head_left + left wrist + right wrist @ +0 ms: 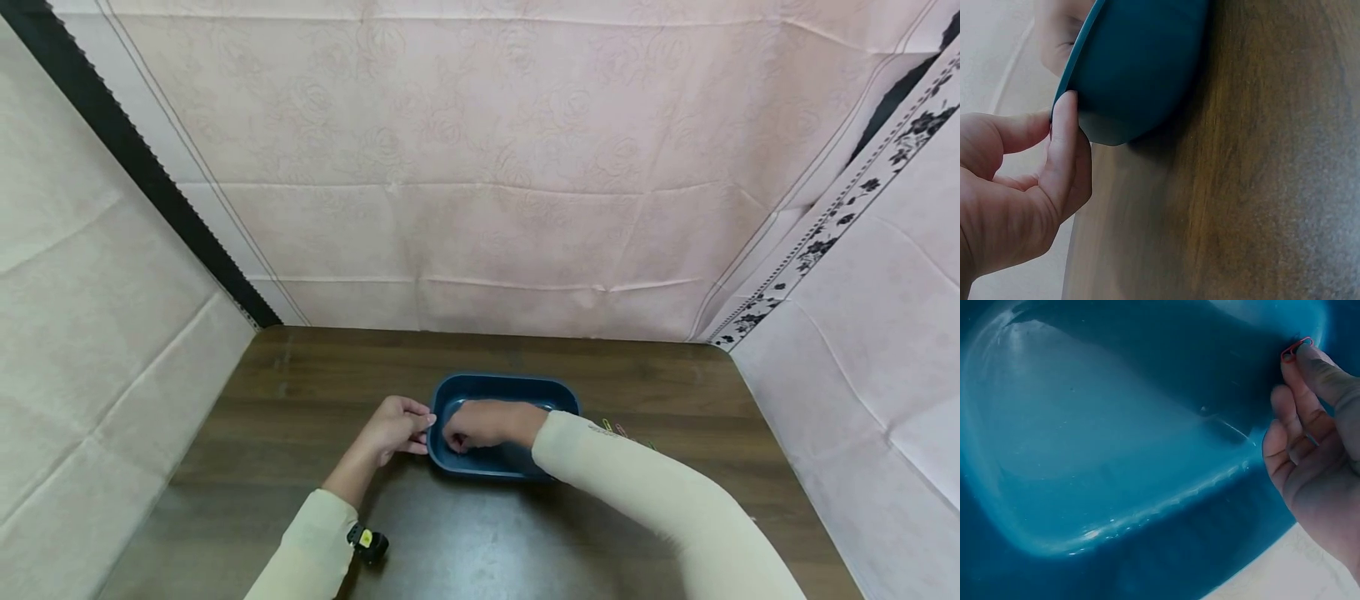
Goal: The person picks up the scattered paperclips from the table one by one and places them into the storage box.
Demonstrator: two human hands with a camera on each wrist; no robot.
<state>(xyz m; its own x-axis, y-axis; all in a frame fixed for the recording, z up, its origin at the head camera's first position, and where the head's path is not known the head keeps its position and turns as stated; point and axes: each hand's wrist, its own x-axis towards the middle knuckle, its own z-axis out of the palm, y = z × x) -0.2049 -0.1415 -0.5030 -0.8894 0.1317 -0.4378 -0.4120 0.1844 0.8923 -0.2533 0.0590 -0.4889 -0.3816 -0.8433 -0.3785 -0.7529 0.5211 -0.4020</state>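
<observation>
A blue plastic tray [487,476] with rounded corners stands on the wooden table. My left hand [393,427] pinches its left rim; in the left wrist view the thumb is on one side of the tray wall [1138,69] and the fingers on the other. Inside the tray is my right hand [486,423], its fingers bent low over the floor near the left end. Seen from the right wrist, this hand [1322,425] pinches a red paper clip [1297,347] between thumb and index finger. The head view hides that clip behind the hand.
Beyond the tray's right end, partly behind the right sleeve [637,483], lie several paper clips, among them a yellow one [607,425] and a reddish one [621,430]. Pale cloth [480,233] hangs behind the wooden table [360,358] and along both sides.
</observation>
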